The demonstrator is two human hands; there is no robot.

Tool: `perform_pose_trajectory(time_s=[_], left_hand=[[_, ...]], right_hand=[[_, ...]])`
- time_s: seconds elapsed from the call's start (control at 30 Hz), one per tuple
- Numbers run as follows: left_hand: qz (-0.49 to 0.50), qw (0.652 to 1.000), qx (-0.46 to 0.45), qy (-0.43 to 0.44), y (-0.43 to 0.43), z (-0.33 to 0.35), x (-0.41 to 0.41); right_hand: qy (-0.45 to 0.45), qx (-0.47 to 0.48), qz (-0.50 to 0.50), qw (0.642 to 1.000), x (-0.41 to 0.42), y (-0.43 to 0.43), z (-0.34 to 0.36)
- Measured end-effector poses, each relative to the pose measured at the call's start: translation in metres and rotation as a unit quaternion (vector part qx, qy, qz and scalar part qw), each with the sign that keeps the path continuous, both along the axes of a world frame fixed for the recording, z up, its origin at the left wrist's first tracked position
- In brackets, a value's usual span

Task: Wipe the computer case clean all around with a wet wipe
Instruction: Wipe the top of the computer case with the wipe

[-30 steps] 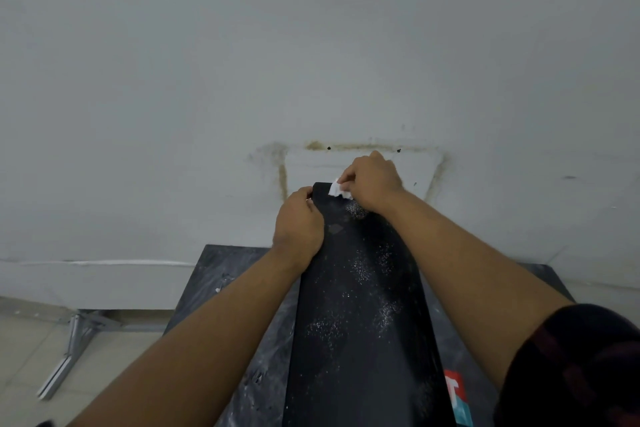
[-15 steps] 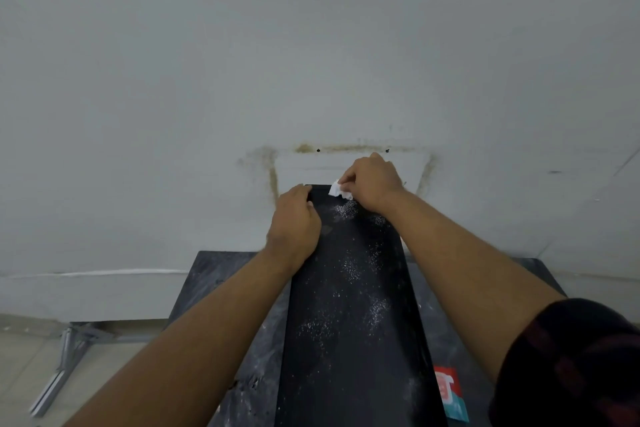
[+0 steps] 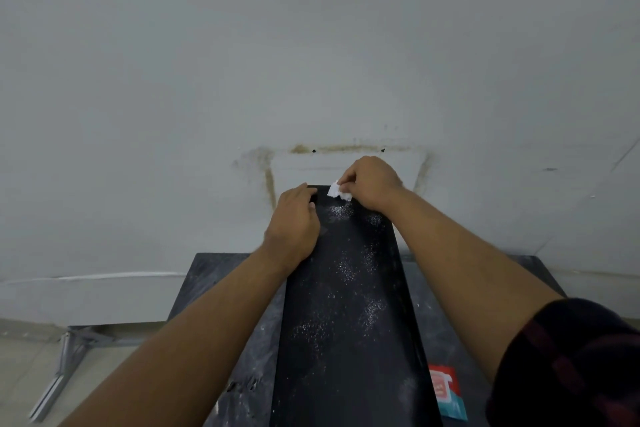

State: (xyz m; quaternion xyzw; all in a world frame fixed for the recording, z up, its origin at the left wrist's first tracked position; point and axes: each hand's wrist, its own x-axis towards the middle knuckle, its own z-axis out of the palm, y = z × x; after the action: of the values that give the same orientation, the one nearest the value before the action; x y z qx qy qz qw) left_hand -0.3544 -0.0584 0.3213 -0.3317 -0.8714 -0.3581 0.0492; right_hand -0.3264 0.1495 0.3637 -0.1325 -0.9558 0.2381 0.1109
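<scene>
A tall black computer case [image 3: 346, 322] stands on a dark table, its top face dotted with white dust specks. My right hand [image 3: 370, 185] pinches a small crumpled white wet wipe [image 3: 337, 191] at the far edge of the case top. On the far left corner of the case rests my left hand [image 3: 294, 225], fingers curled over the left edge.
The dark marbled table [image 3: 221, 291] sits against a white wall with brown stain marks. A red and teal wipe packet [image 3: 446, 392] lies on the table right of the case. A metal bracket [image 3: 65, 367] lies on the floor at lower left.
The view has shifted slightly. My right hand lifted the wipe a little at the far edge; my left hand stays on the left corner.
</scene>
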Motion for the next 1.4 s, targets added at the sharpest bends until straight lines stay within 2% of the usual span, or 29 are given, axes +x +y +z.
perform_pose_trajectory(time_s=[0.03,0.17,0.27,0.4,0.5,0.53,0.63,0.77,0.9,1.0,1.03,1.13,1.27,1.4], left_hand=[[0.002,1.0,-0.002,0.004,0.001,0.0,0.0],[-0.016,1.0,-0.01,0.023,0.001,0.001,0.002],[-0.013,0.999,-0.021,0.025,0.002,0.001,0.002],[-0.014,1.0,-0.015,0.019,0.0,0.001,0.002],[-0.008,1.0,-0.016,0.017,0.0,-0.001,0.001],[-0.006,1.0,-0.018,0.016,0.0,-0.002,0.001],[-0.001,1.0,-0.018,0.015,0.001,-0.001,0.001],[-0.004,1.0,-0.02,0.02,0.001,0.0,0.001],[-0.001,0.999,-0.031,0.023,0.001,0.0,0.001],[-0.003,0.999,-0.03,0.026,0.001,0.0,0.002],[-0.003,0.999,-0.029,0.027,0.001,0.001,0.003],[-0.005,0.999,-0.031,0.025,0.0,0.003,0.005],[-0.01,0.999,-0.041,0.029,0.001,0.006,0.006],[-0.009,0.998,-0.052,0.029,0.001,0.007,0.007]], right_hand=[[-0.001,0.002,-0.012,1.0,0.0,0.001,0.001],[-0.018,-0.036,0.052,0.998,0.003,0.002,0.002],[-0.002,0.025,-0.031,0.999,0.003,0.008,0.003],[-0.025,-0.041,0.065,0.997,0.007,0.009,0.005],[-0.013,0.015,-0.01,1.0,0.007,0.015,0.005],[-0.013,0.011,-0.013,1.0,0.007,0.017,0.003],[-0.008,-0.042,0.061,0.997,0.012,0.017,0.0],[0.006,0.026,-0.009,1.0,0.015,0.022,-0.001],[-0.011,-0.046,0.073,0.996,0.015,0.02,-0.001],[0.005,0.036,-0.005,0.999,0.013,0.023,-0.002],[0.007,0.037,-0.006,0.999,0.013,0.023,-0.003],[0.008,-0.016,0.07,0.997,0.016,0.02,-0.003],[0.016,0.004,-0.003,1.0,0.015,0.017,-0.003],[0.024,-0.041,0.053,0.998,0.018,0.014,-0.005]])
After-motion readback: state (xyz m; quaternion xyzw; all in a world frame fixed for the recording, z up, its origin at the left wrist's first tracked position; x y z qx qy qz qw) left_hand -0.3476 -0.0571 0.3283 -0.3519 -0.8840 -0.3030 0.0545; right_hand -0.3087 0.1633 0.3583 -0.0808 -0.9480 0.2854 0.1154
